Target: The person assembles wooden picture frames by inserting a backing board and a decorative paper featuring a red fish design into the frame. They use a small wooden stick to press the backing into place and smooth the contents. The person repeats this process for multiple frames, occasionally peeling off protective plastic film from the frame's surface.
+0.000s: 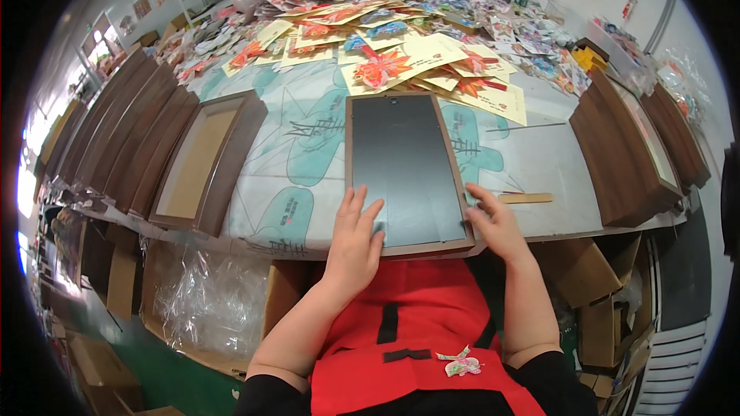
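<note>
A picture frame [402,162] lies face down in front of me, its dark backing board up and its brown rim around it. A small metal hanger shows at its far end. My left hand [356,235] rests at its near left part, fingers spread over the rim and the board. My right hand [496,222] is at the right rim, fingers apart and curved, thumb by the edge; I cannot tell how firmly it touches. Neither hand grips anything. Just right of my right hand lies a flat wooden strip [526,198].
Brown box frames [208,166] stand in a row on the left; more frames [624,158] stand on the right. Cards with red flower shapes [381,69] are heaped beyond the frame. A carton with clear plastic wrap [202,300] sits below the table at left, other cartons [590,273] at right.
</note>
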Demonstrator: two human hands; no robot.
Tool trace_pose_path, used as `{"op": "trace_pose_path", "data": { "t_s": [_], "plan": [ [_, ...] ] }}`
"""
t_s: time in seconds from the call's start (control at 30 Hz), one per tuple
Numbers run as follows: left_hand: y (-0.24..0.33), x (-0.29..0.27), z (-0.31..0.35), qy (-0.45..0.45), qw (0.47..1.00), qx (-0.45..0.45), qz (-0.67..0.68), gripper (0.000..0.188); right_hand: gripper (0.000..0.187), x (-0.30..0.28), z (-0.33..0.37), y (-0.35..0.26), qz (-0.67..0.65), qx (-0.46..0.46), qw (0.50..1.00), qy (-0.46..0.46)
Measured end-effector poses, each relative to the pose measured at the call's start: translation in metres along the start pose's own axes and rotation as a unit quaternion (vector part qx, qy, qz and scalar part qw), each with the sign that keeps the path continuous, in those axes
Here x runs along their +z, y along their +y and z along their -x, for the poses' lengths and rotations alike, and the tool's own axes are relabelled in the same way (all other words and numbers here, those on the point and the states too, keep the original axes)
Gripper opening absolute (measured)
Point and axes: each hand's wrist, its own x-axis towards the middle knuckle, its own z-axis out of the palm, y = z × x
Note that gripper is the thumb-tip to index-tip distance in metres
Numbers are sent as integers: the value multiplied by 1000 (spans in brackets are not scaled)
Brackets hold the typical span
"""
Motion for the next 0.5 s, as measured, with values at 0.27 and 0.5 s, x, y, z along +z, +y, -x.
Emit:
{"op": "trace_pose_path", "data": {
  "t_s": [0.27, 0.5],
  "plan": [
    [-2, 30, -51, -89, 989, 77, -89, 55, 16, -92, -8, 38, 498, -20, 857, 133],
    [-7, 35, -52, -164, 976, 71, -126, 65, 14, -109, -25, 45, 559, -21, 826, 70]
  ]
}}
